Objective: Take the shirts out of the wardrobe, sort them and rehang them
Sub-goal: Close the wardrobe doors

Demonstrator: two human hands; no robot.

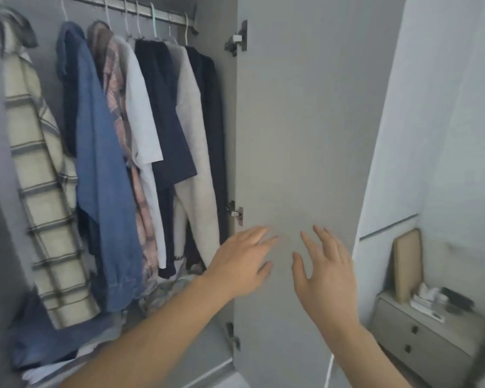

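Up and to the left of our hands, the shirts hang on a rail (151,12) inside the wardrobe: a cream plaid shirt (39,175), a blue denim shirt (104,169), a pink patterned one (118,88), a white shirt (140,107), a navy one (163,113), a beige one (196,152). Our left hand (240,261) and right hand (324,273) are empty, fingers spread, before the open grey door (305,121).

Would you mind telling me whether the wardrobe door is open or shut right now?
Open. The wardrobe door is swung outward on its hinges, so the hanging shirts show.
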